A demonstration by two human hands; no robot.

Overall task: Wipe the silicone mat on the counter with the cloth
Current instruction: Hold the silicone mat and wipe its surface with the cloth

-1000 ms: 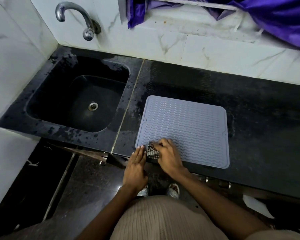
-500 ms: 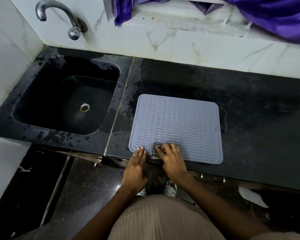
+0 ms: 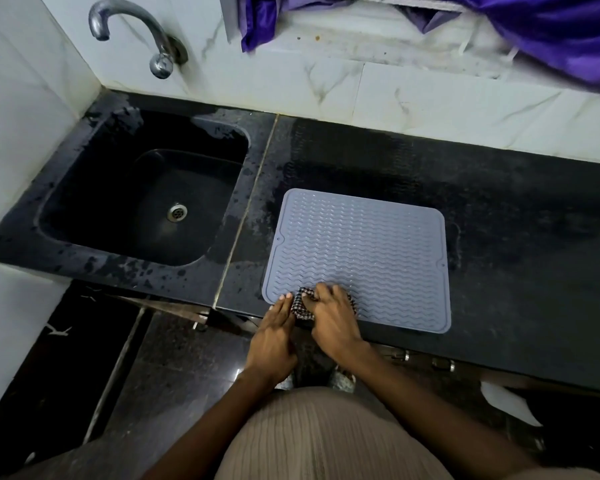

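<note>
**Wiping at the near edge of the grey mat**

Pressing down on a bunched checked cloth (image 3: 303, 306), the right hand (image 3: 333, 317) sits at the near-left part of the silicone mat (image 3: 361, 251). Its fingers are curled over the cloth, clamped on it; dark-and-white check shows to the left of the knuckles and a sliver past the fingers on the right.

Mat: pale grey-blue, square with rounded corners, a raised rim, and rows of wavy ridges across the whole face. A small notch shows midway along the left and right rims. It lies flat on the black counter (image 3: 516, 237), stretching away beyond the fingertips and off to their right.

Left hand (image 3: 272, 337): fingers straight and held together, tips resting at the mat's near-left corner, just beside the cloth and touching its left side. It holds nothing.

Left of both hands, past a seam in the stone: black sink (image 3: 84, 216) with metal drain (image 3: 177, 212); chrome tap (image 3: 136, 32) on the marble wall above. Purple fabric (image 3: 551, 29) hangs at the far right.
</note>
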